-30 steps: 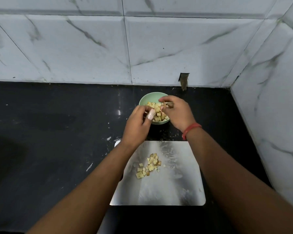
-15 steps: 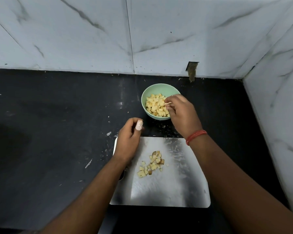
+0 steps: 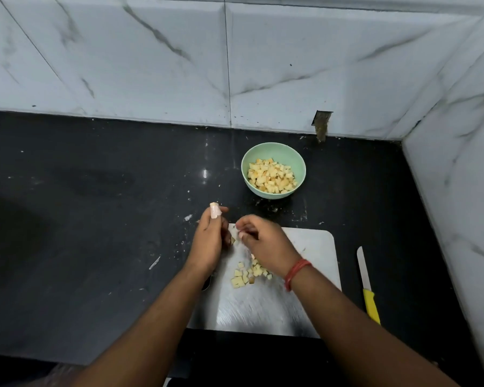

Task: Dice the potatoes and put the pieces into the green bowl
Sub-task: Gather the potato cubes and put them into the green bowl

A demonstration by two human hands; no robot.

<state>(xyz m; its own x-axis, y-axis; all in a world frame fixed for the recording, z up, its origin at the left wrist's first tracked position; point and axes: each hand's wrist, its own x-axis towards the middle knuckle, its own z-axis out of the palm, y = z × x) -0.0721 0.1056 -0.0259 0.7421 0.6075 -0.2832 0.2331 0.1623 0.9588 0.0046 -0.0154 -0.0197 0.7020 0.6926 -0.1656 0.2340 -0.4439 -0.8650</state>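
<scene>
I see the black table [image 3: 95, 247] running up to marble wall tiles [image 3: 151, 65], with the pale cutting board [image 3: 313, 275] lying at its near middle. My two hands meet over the board's far left corner. The left hand [image 3: 208, 241] has a bandaged fingertip raised and seems to cup a potato piece against its palm, though I cannot tell its grasp for sure; the right hand [image 3: 263, 244], with a red thread at the wrist, has curled fingers [image 3: 242, 233], grasp unclear. The green bowl [image 3: 274, 152] behind holds diced potato [image 3: 271, 175]. A yellow-handled knife [image 3: 368, 286] lies right of the board. Loose potato cubes [image 3: 246, 273] remain on the board.
</scene>
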